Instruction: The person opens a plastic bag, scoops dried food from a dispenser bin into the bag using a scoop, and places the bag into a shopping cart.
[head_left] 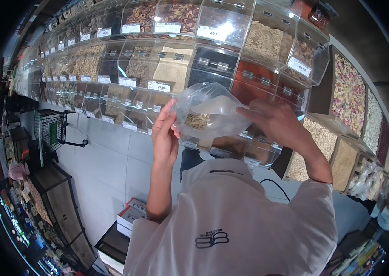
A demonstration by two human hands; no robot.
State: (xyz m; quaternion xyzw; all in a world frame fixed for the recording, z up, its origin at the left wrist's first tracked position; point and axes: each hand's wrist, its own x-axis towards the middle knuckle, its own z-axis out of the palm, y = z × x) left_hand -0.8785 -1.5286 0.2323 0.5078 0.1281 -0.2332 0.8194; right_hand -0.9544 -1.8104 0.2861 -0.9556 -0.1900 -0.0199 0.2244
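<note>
A clear plastic bag (231,126) is held up in front of my chest with its mouth open. My left hand (164,123) grips the bag's left edge between thumb and fingers. My right hand (270,118) is closed at the opposite side, on the handle end of a whitish scoop (219,106) whose bowl lies inside the bag's mouth. Whether those fingers also pinch the plastic I cannot tell. Some light-brown dried pieces (197,121) show in the bag beneath the scoop.
Tiered clear bulk bins (171,64) with price tags rise just beyond my hands. Open bins of petals (348,87) and pale flakes (316,142) stand on the right. A shopping cart (49,131) is at left; a white-and-red box (132,216) sits near my left elbow.
</note>
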